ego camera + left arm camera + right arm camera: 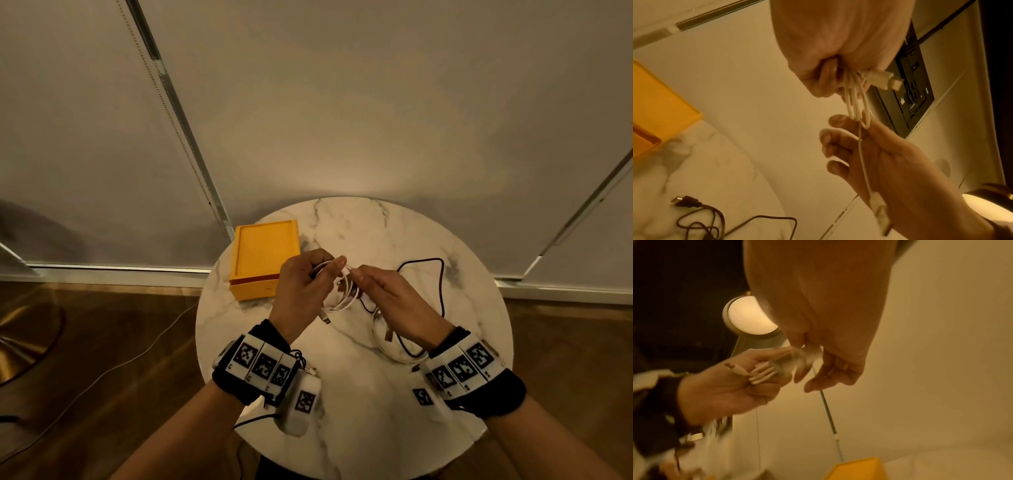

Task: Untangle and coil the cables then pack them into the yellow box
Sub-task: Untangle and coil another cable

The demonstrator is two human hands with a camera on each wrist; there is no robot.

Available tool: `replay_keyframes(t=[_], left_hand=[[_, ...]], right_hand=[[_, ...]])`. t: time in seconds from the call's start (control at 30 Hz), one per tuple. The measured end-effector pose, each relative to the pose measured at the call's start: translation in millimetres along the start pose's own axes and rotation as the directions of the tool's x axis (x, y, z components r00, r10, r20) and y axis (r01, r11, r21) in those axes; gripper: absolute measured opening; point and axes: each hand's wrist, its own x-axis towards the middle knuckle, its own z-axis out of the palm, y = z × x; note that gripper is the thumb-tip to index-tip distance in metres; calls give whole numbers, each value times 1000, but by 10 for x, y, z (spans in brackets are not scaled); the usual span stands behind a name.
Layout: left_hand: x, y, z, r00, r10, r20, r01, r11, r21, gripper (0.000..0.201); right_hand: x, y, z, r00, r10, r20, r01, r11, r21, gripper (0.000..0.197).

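Note:
My left hand point(308, 284) grips a small coil of white cable point(346, 294) above the round marble table point(359, 226). One USB plug point(327, 320) hangs below the coil. In the left wrist view the loops point(855, 97) bunch in the left hand's curled fingers and another plug point(884, 79) sticks out. My right hand point(383, 298) pinches the same cable at the top of the coil. A loose strand runs down across its palm point(863, 162). The yellow box point(265, 257) stands open at the table's back left. A black cable point(424, 274) lies loose on the right.
A second white cable point(387, 349) lies on the table under my right wrist. A thin white cord point(102, 370) runs over the wooden floor at the left, near a brass lamp base point(20, 342). White blinds hang behind the table.

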Motion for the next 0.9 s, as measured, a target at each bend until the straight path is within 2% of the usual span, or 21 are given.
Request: replay_keyframes(t=[0.1,0.17,0.2,0.27,0.33,0.4,0.57,0.67,0.9], left_hand=[[3,-37,-54,1000,15,-4,-15,1000,5,35],[3,-44,-79,1000,25,9,-25,1000,4,35],[-2,-36,-82,1000,21,23,-21,1000,3,35],[-21,-34,-63,999,-5,44,5,1000,-11,34],[-41,-35,-30,999,-21,50,22,999,-30,34],[-73,-19,8,998,-15,66,18,999,-49,34],[-140,-12,21,997,-40,71,45,996,-71,35],[-121,-32,-18,999,0,45,2,999,-38,35],[-101,-57,-18,997,56,50,-56,998,-1,34]], right_hand=[[-30,65,-111,993,-7,118,40,958,-284,35],[-39,91,-156,984,31,176,42,918,-396,33],[-33,107,-162,987,44,157,26,910,-415,30],[-21,116,-155,998,65,27,-48,916,-398,21],[-11,134,-135,987,109,-115,-134,961,-242,15],[6,152,-99,967,167,-192,-180,982,-53,13],[11,154,17,937,236,-257,-173,954,245,16],[-29,89,63,934,298,-195,-197,888,414,18],[-57,-88,174,917,373,-139,-148,644,751,20]])
